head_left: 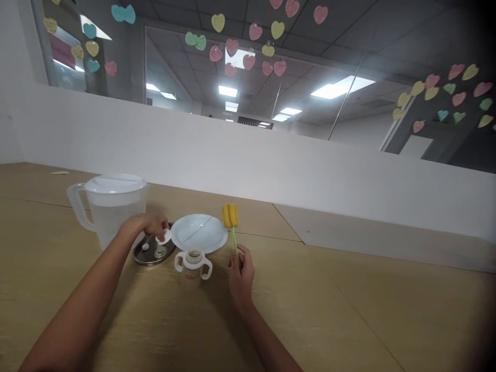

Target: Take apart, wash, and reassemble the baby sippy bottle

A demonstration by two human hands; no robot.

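Observation:
My right hand point(241, 276) is closed around the green handle of a bottle brush point(230, 216), its yellow sponge head pointing up. Over a round metal tray point(149, 257), my left hand point(154, 225) pinches a white bottle ring point(164, 237). A clear nipple point(160, 251) and a small white part point(145, 247) lie on that tray. Between my hands stands an uncapped baby bottle point(192, 271), upright, with two white side handles and red lettering. Just behind it sits a shallow white bowl point(199, 232) with a thin straw-like stick point(197, 229) across it.
A large translucent lidded pitcher point(116, 206) stands at the left, close to my left forearm. The wooden table point(329, 310) ends at a low white wall point(232, 160). Above the wall is a glass window with heart-shaped notes. A flat pale piece point(60, 172) lies far left.

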